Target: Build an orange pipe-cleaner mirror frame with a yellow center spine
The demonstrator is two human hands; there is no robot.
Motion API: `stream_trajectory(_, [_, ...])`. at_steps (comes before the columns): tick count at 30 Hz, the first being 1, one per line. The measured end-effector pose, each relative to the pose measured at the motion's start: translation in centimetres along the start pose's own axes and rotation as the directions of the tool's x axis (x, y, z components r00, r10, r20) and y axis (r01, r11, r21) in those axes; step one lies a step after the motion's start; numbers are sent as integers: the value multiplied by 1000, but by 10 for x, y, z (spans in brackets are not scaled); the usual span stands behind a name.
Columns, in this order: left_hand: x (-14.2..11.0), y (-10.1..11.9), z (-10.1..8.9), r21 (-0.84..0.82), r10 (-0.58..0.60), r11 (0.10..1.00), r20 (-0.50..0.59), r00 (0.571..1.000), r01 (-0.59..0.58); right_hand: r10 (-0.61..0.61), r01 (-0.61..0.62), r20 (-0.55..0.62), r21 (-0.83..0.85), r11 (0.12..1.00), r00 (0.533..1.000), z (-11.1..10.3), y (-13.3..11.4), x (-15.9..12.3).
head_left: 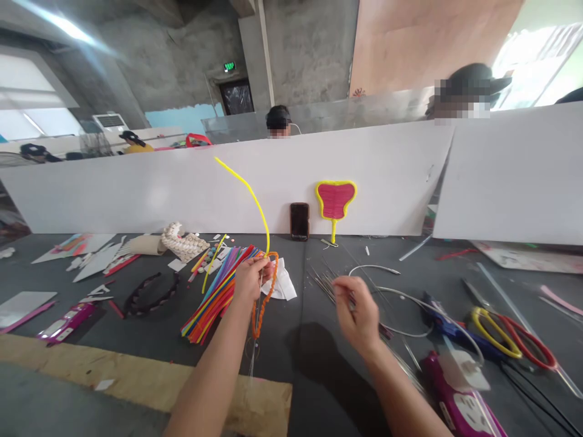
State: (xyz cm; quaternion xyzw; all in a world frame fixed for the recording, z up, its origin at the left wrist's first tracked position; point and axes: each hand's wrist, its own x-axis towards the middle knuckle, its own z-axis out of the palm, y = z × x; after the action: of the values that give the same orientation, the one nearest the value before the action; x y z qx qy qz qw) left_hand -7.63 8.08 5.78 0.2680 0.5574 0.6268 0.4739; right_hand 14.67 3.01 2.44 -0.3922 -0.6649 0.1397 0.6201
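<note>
My left hand (252, 278) is closed at the top of a wire loop partly wrapped in orange pipe cleaner (274, 280). The same fingers pinch the lower end of a yellow pipe cleaner (252, 193), which curves up and to the left. Bare wire ends hang below the loop. My right hand (359, 312) is apart from it, fingers curled together over the table; whether they hold anything cannot be seen. Thin metal wires (324, 282) lie beside that hand. A bundle of coloured pipe cleaners (212, 303) lies under and left of my left hand.
A yellow-edged red fan shape (337, 200) and a phone (299, 221) stand against the white partition (218, 200). To the right lie scissors (501, 334), a blue-handled tool (455, 331) and a magenta power strip (469, 406). A dark braided band (150, 294) is at left. People sit beyond the partition.
</note>
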Motion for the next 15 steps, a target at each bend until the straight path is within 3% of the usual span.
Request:
stream_trajectory(3, [-16,-9,17,6,-59,998,111,992,58,153,-166,218,41,985,964,16,-2,-6])
stream_trajectory(5, [-29,-17,29,10,-94,996,179,979,94,163,-190,271,78,979,949,23,-2,-8])
stream_trajectory(9, [-51,-33,47,-12,-124,991,225,966,130,54,-46,375,-30,998,925,27,3,-13])
stream_trajectory(12, [-60,-42,56,-46,-131,989,196,972,143,51,45,418,-218,975,907,28,9,-16])
stream_trajectory(15, [-65,-49,62,-98,-143,982,165,976,161,14,120,420,-291,949,907,29,14,-17])
